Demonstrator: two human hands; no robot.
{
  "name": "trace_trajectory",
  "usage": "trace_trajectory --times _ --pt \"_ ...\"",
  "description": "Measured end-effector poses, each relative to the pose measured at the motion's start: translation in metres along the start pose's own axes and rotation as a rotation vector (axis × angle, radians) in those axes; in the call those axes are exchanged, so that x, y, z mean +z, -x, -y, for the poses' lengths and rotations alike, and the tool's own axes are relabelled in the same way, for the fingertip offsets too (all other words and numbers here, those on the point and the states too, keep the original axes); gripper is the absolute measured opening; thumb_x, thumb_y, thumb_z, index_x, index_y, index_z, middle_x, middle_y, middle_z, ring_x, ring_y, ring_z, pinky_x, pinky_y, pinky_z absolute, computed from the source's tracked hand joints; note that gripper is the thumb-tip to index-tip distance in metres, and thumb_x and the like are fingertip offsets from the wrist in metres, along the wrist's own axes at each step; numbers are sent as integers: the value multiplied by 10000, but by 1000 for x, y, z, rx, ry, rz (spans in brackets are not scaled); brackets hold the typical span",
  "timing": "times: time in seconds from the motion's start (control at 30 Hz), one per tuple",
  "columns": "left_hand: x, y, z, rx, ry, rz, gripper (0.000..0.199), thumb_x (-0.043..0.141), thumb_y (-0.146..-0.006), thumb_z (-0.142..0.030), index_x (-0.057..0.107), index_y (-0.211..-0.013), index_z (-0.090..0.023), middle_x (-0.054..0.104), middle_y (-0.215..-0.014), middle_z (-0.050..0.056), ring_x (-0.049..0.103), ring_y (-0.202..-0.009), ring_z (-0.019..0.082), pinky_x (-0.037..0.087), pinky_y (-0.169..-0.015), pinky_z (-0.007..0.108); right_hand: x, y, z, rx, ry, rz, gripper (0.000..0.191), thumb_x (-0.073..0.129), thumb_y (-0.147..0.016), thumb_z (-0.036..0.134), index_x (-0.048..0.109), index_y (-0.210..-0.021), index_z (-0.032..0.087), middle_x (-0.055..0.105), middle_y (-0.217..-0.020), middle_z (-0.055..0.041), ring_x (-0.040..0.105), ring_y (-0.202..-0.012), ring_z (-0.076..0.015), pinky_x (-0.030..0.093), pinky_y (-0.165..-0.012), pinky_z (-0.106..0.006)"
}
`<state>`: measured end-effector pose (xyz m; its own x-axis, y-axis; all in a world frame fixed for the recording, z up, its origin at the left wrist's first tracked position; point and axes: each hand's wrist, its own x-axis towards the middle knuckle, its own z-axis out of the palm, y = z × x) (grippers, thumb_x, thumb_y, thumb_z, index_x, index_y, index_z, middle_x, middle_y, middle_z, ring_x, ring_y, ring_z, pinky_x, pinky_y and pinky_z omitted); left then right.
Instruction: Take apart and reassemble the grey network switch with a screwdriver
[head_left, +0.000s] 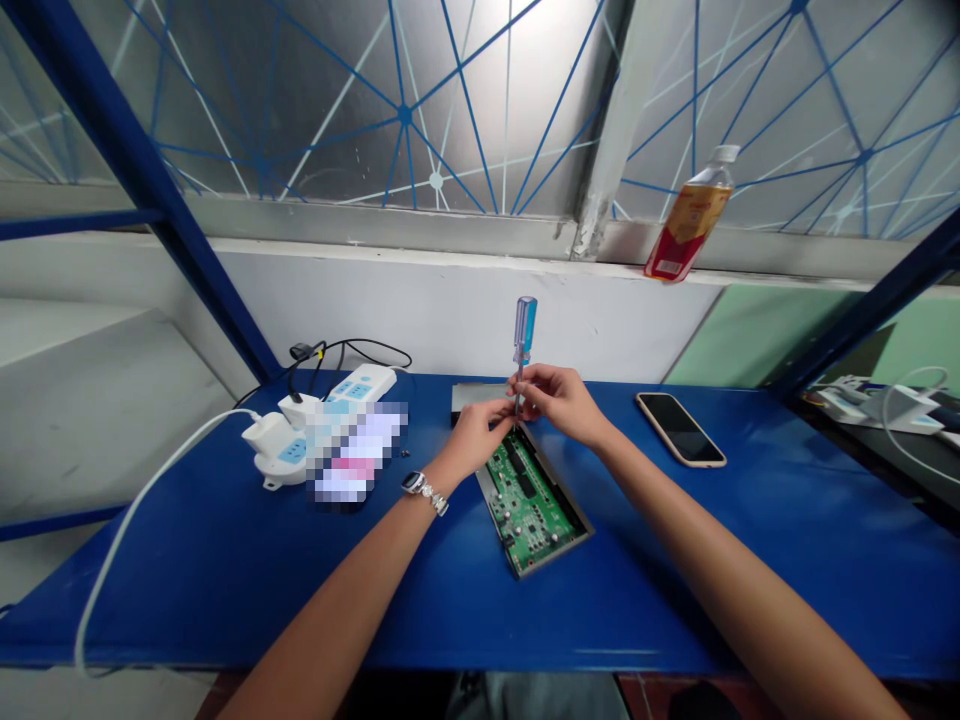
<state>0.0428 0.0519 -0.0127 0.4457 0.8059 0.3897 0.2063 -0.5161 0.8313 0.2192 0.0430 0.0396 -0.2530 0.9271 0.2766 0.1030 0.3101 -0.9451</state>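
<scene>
A screwdriver (526, 325) with a clear and blue handle stands upright over the far end of an open metal case. My right hand (559, 400) is closed round its shaft, below the handle. My left hand (482, 435), with a watch and bracelet at the wrist, pinches close beside the lower shaft; what lies between its fingertips is too small to make out. The screwdriver's tip is hidden by the fingers. Inside the case (576, 500) lies a green circuit board (531, 510), its near part uncovered and its far part behind my hands.
Left of the case are small dark pieces (406, 453), a pixelated patch, and a white power strip (371, 382) with plugs and cables. A phone (681, 430) lies to the right on the blue table (645, 600). A drink bottle (690, 222) stands on the window ledge.
</scene>
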Motion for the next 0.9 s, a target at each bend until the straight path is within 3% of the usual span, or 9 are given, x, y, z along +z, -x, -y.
trace_trajectory --times 0.1,0.2,0.37,0.53,0.7,0.9 --pt "2 0 2 -1 -16 -42 162 602 -931 -239 742 -964 -164 805 -1001 67 761 -955 235 583 -914 347 0 0 -1 -4 7 9 335 699 -830 477 651 -976 179 727 -888 -54 602 -560 -120 540 -570 -293" --pt "4 0 3 -8 -26 -87 141 635 -916 -254 744 -952 -170 804 -939 56 762 -901 226 590 -867 331 1 0 -4 -57 117 -73 309 723 -821 463 638 -939 191 723 -932 -56 624 -603 -131 537 -585 -289" --pt "8 1 1 -32 -45 -162 105 687 -879 -269 715 -889 -169 783 -833 41 742 -771 200 585 -765 299 5 2 -6 -171 378 -230 252 709 -849 437 609 -811 208 684 -728 -19 650 -657 -168 526 -656 -300" --pt "5 1 -1 -25 -73 -147 122 694 -879 -280 718 -931 -173 783 -855 43 743 -793 199 584 -779 298 6 5 -6 -184 407 -188 205 632 -904 411 647 -883 207 697 -748 -33 660 -685 -181 492 -588 -277" --pt "-1 -1 5 8 -93 -43 177 647 -903 -236 744 -1042 -184 803 -980 54 755 -925 226 576 -873 327 7 6 -10 -163 310 -153 204 587 -925 383 649 -985 199 718 -833 -45 660 -671 -168 502 -591 -275" --pt "0 -1 6 -10 -115 -55 112 670 -894 -253 752 -913 -179 799 -905 39 747 -850 217 570 -821 312 7 7 -9 -144 240 -112 280 555 -951 440 620 -1078 199 725 -893 -54 624 -609 -145 514 -620 -291"
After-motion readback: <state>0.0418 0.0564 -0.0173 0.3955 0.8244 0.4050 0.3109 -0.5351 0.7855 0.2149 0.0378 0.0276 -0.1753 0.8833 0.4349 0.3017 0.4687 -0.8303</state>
